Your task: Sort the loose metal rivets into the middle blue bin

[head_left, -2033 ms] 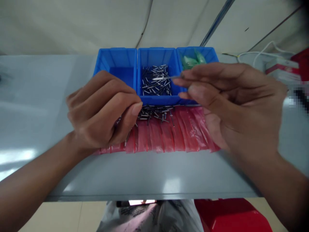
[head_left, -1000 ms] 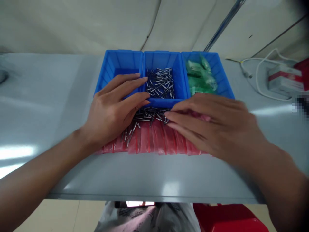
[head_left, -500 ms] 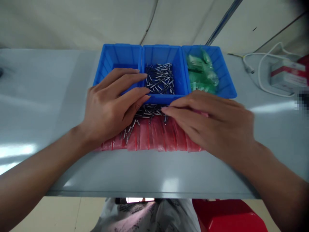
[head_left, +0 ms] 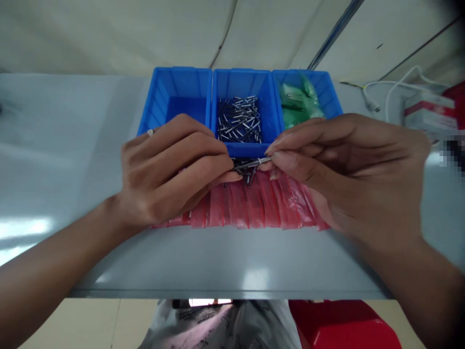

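My right hand [head_left: 348, 179] is closed in a pinch on silvery pop rivets [head_left: 258, 162], one or more, whose thin pins point left. The pins reach the fingertips of my left hand [head_left: 178, 169], which is closed, palm down, fingers curled together; what it holds is hidden under the fingers. Below and between my hands lies a small pile of loose rivets [head_left: 248, 179], partly covered, on a row of red plastic zip bags [head_left: 254, 206]. Just behind is a blue bin of rivets [head_left: 240, 118], whose front wall my right fingertips overlap in view.
Left of the rivet bin stands another blue bin [head_left: 181, 87] with a bare floor. To the right, a third bin [head_left: 329, 92] holds green plastic bags [head_left: 296, 99]. A white cable [head_left: 390, 92] and a red-and-white box [head_left: 428, 114] lie farther right on the grey table [head_left: 203, 261].
My right hand has lifted and turned, now showing rivets in its fingertips. My left fingers have drawn together and moved slightly right, toward the right hand.
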The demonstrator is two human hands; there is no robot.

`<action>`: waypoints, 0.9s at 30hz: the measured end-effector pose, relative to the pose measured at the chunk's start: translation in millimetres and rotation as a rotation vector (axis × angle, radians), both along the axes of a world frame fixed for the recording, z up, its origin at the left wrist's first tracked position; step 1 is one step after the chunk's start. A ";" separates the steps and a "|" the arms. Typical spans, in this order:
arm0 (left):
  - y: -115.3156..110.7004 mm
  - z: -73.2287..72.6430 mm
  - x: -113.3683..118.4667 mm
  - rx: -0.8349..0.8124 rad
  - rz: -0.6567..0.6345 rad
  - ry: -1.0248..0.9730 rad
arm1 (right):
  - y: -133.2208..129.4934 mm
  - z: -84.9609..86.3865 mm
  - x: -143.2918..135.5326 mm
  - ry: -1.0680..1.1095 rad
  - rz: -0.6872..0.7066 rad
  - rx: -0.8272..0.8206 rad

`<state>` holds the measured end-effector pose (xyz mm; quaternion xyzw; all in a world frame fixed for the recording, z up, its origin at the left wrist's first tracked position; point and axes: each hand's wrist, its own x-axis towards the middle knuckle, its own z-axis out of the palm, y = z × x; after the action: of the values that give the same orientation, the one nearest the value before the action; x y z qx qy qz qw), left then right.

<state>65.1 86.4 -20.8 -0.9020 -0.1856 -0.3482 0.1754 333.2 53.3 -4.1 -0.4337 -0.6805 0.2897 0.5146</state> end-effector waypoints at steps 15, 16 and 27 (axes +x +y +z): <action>1.1 -4.0 -1.0 -0.032 0.001 -0.051 | 6.3 -7.0 0.9 0.326 0.285 -0.245; 0.9 -4.7 -1.4 -0.016 -0.013 -0.042 | 6.4 -7.2 1.3 0.319 0.298 -0.247; -13.8 -7.8 1.1 -0.125 0.168 -0.161 | 8.3 7.4 10.1 -0.030 0.019 0.144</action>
<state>66.2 72.6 -28.6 -0.8616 -0.2951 -0.3913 0.1321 343.3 61.6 3.3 -0.3934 -0.7114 0.2384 0.5313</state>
